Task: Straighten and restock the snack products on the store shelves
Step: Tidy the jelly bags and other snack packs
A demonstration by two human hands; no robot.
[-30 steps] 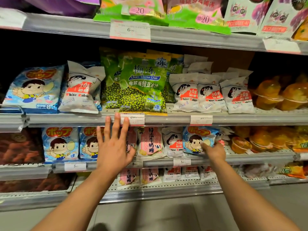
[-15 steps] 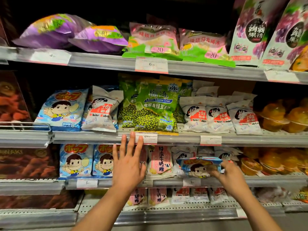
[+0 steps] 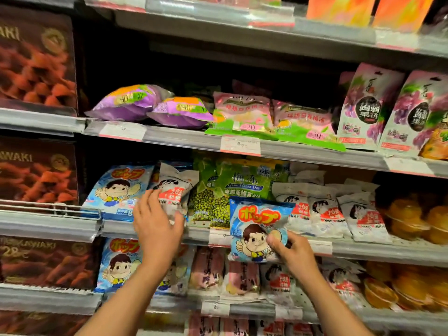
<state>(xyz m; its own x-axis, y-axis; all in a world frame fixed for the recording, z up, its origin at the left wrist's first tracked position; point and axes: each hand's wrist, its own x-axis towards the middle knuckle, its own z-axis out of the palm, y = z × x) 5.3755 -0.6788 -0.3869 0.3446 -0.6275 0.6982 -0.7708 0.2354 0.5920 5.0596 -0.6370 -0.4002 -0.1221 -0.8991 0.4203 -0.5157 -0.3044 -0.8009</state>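
Far-left stock: dark bags printed with orange snacks [image 3: 36, 178] fill the left bays on several shelf levels.
Middle shelf, left end: one blue cartoon-boy bag [image 3: 116, 190] stands upright at the shelf edge, just left of my left hand.
Left hand [image 3: 157, 226]: my grip is on the white candy bag [image 3: 173, 190]; fingers curl around its lower front, thumb at its right side. That bag leans to the right, between the blue cartoon-boy bag and the green bean bags [image 3: 225, 190].
Middle shelf [image 3: 363, 251]: grey front rail carrying white price tags; my left wrist crosses it.
Right hand [image 3: 294, 255]: my grip pinches the held blue bag [image 3: 259, 226] at its lower right corner, thumb on the printed face. The bag is upright, clear of the shelf, in front of the green bean bags and the rail.
Middle shelf, right: a row of white candy bags [image 3: 339, 214], then tubs of orange jelly cups [image 3: 417, 214].
Upper shelf: purple bags [image 3: 150, 107], pink-and-green bags, grape-printed pouches.
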